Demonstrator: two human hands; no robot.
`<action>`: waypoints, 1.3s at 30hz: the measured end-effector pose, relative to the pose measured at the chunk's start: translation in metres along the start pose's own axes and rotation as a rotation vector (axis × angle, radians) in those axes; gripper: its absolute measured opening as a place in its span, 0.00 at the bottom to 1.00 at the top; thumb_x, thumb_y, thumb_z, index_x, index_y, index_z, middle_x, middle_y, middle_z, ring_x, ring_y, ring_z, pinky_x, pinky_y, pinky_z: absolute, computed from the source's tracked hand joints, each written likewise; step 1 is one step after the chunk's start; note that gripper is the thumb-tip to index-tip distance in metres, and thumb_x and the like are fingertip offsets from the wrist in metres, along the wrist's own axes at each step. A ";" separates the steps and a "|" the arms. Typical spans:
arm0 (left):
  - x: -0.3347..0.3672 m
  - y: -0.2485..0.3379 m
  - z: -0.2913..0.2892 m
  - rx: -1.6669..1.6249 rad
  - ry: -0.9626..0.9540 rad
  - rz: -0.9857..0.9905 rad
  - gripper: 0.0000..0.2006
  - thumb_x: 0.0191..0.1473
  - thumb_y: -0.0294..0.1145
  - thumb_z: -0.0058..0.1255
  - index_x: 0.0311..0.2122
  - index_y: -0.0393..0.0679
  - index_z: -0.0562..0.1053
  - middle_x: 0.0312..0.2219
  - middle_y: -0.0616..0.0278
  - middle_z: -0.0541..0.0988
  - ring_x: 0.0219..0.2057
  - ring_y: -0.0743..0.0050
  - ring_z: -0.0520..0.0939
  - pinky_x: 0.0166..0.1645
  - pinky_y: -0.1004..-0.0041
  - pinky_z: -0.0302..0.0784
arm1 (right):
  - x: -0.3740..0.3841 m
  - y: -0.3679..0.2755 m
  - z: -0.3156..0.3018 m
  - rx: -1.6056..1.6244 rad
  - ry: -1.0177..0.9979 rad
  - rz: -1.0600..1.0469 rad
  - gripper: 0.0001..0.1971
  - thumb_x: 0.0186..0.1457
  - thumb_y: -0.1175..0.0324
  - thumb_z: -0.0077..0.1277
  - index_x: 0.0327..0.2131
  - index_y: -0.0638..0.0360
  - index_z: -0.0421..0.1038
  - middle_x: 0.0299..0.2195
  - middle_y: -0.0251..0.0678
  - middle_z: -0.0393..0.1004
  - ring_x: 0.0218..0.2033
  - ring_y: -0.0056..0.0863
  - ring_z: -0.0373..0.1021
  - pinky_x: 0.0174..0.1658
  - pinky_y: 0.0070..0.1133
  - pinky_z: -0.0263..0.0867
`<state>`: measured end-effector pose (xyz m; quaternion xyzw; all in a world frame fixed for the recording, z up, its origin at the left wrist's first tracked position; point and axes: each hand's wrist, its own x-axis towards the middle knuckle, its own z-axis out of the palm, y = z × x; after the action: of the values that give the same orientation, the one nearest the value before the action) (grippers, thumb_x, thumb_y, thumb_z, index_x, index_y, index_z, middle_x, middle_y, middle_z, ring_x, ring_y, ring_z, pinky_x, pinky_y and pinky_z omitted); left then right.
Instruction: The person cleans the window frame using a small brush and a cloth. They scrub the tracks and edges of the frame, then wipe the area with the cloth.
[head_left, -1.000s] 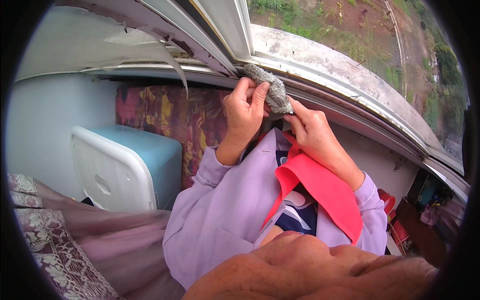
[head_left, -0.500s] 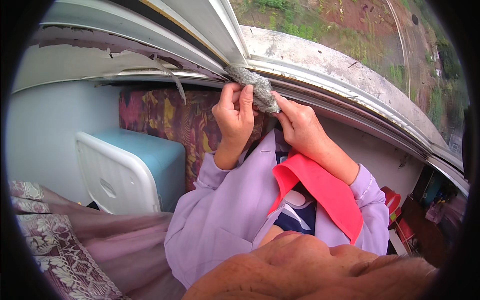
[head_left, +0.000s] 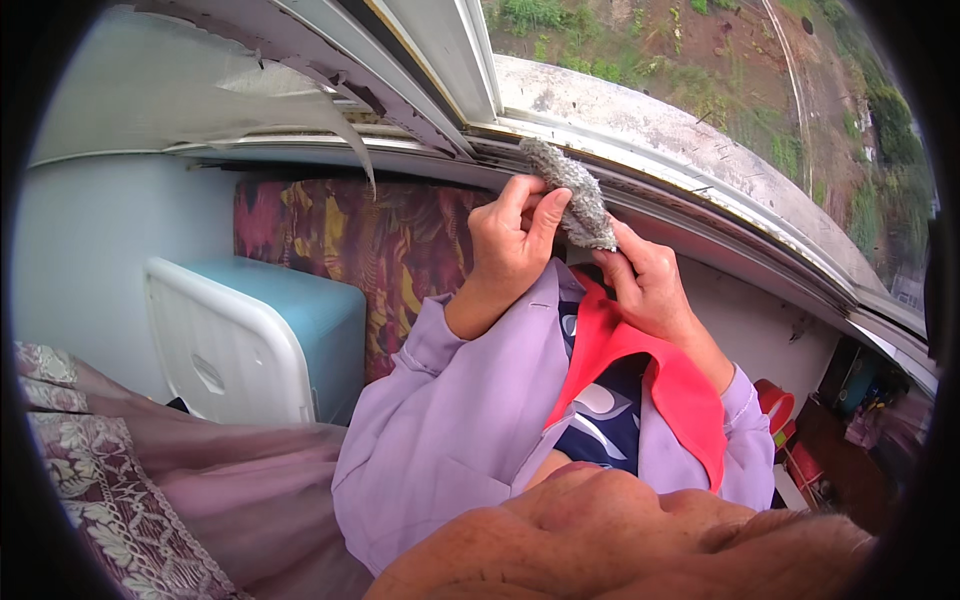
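Note:
A grey, fuzzy cloth (head_left: 572,198), rolled into a narrow strip, is stretched slantwise between my two hands. My left hand (head_left: 505,240) pinches its middle from the left, thumb on top and fingers curled behind. The lower right end is gripped between thumb and fingers of my right hand (head_left: 648,282). Just beyond the cloth runs the grooved window track (head_left: 690,205), and the cloth's far tip is close to it. Whether the tip touches the track I cannot tell.
A sliding window frame (head_left: 455,60) rises at the top, with a peeling strip (head_left: 355,150) hanging to its left. Outside lies a stained concrete ledge (head_left: 640,105). A blue box with a white lid (head_left: 225,345) stands at the left, near a lace-edged curtain (head_left: 140,500).
Both hands have drawn the cloth to the right and slightly toward me, along the window track. My grip on it looks the same.

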<state>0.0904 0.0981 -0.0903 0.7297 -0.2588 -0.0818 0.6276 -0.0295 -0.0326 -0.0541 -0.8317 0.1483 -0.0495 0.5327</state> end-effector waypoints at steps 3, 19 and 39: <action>0.003 -0.012 -0.027 0.094 0.230 0.089 0.10 0.61 0.32 0.52 0.35 0.34 0.74 0.20 0.64 0.79 0.21 0.83 0.78 0.26 0.82 0.73 | 0.022 -0.023 0.001 0.126 -0.139 0.221 0.20 0.56 0.78 0.49 0.53 0.61 0.68 0.27 0.56 0.73 0.28 0.47 0.75 0.32 0.27 0.68; 0.044 -0.054 -0.072 0.084 0.340 0.206 0.31 0.49 0.31 0.66 0.55 0.34 0.63 0.44 0.55 0.74 0.45 0.67 0.75 0.52 0.69 0.69 | 0.017 0.006 0.023 -0.197 0.068 -0.140 0.23 0.53 0.76 0.53 0.54 0.61 0.65 0.30 0.51 0.73 0.31 0.51 0.72 0.34 0.38 0.68; 0.053 -0.045 -0.083 0.046 0.235 0.200 0.28 0.48 0.32 0.67 0.50 0.35 0.65 0.38 0.60 0.74 0.39 0.72 0.75 0.48 0.72 0.70 | 0.047 -0.001 0.024 0.029 -0.105 -0.060 0.16 0.56 0.72 0.51 0.49 0.62 0.69 0.29 0.58 0.73 0.35 0.57 0.70 0.35 0.39 0.66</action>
<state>0.1847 0.1489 -0.1064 0.7190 -0.2569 0.0732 0.6416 0.0211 -0.0254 -0.0675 -0.8294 0.0944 -0.0240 0.5501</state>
